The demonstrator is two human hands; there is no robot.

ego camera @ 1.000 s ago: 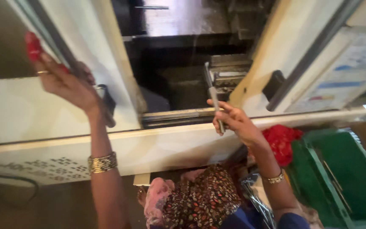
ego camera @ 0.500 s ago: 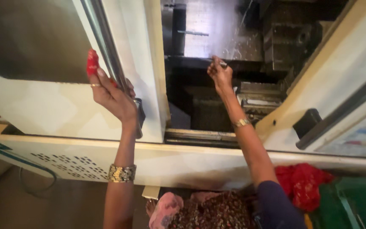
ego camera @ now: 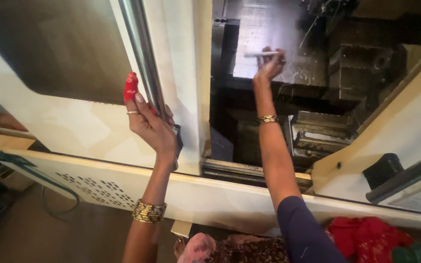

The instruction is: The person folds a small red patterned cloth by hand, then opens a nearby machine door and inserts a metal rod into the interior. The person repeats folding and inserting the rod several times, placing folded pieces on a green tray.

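The left hand (ego camera: 149, 124) is raised with the wrist bent back, its fingers curled around the long vertical steel handle bar (ego camera: 142, 63) of the machine's sliding door (ego camera: 74, 73); the grip is closed on the bar. One fingertip wears a red finger cover (ego camera: 131, 87), a ring sits on another finger, and a stack of gold bangles (ego camera: 148, 211) circles the forearm. A dark latch block (ego camera: 178, 139) shows just behind the heel of this hand.

The right arm, in a dark blue sleeve (ego camera: 303, 231), stretches straight up and forward through the door opening into the machine's interior. The right hand (ego camera: 270, 65) is pinched around a thin, pale rod-shaped tool (ego camera: 259, 54), which lies roughly level and points left, its tip in front of a bright metal plate (ego camera: 274, 39) at the back of the chamber. A thin bracelet (ego camera: 268, 119) sits on this wrist.

Inside the chamber, dark metal blocks (ego camera: 361, 63) stand to the right of the hand and stepped grey metal parts (ego camera: 317, 136) lie lower down, close beside the forearm. The cream-coloured machine housing (ego camera: 210, 195) runs across below the opening, with a perforated vent panel (ego camera: 93, 192) at its left. A second door panel (ego camera: 366, 160) with a black handle (ego camera: 383, 169) slants at the right.

Below, red cloth (ego camera: 366, 236) lies at the lower right beside something green, patterned clothing (ego camera: 249, 251) shows at the bottom edge, and a dim brown floor (ego camera: 35, 234) with a dark cable (ego camera: 59, 204) lies at the left.
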